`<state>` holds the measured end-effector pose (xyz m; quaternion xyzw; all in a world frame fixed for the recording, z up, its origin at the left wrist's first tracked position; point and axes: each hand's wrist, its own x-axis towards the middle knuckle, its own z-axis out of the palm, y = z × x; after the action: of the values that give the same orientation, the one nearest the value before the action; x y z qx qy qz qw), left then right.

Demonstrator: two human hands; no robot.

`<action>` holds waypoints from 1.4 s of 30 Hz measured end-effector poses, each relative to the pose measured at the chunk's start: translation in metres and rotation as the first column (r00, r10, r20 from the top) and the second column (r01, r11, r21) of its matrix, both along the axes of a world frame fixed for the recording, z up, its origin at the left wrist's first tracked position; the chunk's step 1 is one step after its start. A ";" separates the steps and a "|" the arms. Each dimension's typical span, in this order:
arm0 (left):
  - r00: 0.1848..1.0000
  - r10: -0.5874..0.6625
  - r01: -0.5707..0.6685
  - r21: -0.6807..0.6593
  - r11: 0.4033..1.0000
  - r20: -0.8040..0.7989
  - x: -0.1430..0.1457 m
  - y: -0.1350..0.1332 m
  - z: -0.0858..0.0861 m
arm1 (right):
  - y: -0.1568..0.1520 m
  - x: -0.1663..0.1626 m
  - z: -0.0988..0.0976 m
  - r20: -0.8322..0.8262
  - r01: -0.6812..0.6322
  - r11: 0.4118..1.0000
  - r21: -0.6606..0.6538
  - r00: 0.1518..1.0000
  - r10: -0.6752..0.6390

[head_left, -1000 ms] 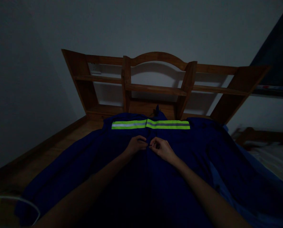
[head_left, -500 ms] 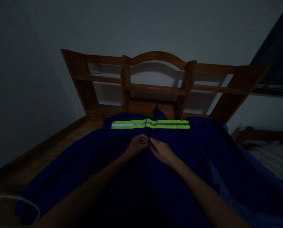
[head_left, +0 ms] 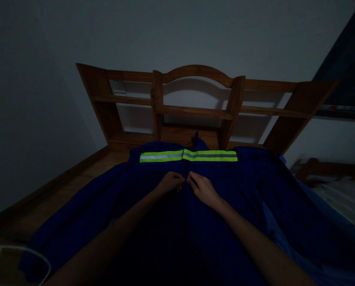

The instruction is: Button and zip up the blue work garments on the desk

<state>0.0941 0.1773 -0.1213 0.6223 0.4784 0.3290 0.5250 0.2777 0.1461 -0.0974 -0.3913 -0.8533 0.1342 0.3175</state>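
A dark blue work jacket [head_left: 225,234] lies spread out, front side up, its sleeves reaching to both sides. Across its chest runs a yellow-green reflective strip [head_left: 210,156] with a grey middle band. Just below the strip, my left hand [head_left: 170,182] pinches at the jacket's front seam, fingers closed. My right hand [head_left: 201,187] is closed on the other side of the same seam, its fingertips almost touching those of the left. Dim light and the fingers hide whether a button or zip lies between them.
Behind the jacket stands a wooden headboard with shelves [head_left: 195,112] against the wall. A white cable [head_left: 31,251] curves at the lower left. On the right are light blue fabric [head_left: 280,242] and a dark curtain [head_left: 348,67].
My left hand has turned slightly and its fingers have straightened a little at the seam. My right hand stays almost in place.
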 end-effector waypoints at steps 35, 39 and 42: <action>0.947 0.172 0.033 0.616 0.787 -0.271 0.007 -0.018 0.013 | 0.007 0.002 0.002 -0.185 0.010 0.997 -0.081 0.982 -0.025; 0.955 0.168 0.024 0.628 0.778 -0.244 0.005 -0.016 0.013 | 0.006 0.002 0.000 -0.156 0.011 0.998 -0.066 0.988 -0.022; 0.966 0.158 -0.002 0.600 0.800 -0.207 0.003 -0.015 0.014 | 0.007 0.001 -0.002 -0.146 0.023 0.998 -0.059 0.989 -0.031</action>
<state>0.0976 0.1619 -0.1069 0.7702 0.4386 0.4043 0.2255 0.2786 0.1530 -0.0993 -0.4006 -0.8182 0.1826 0.3698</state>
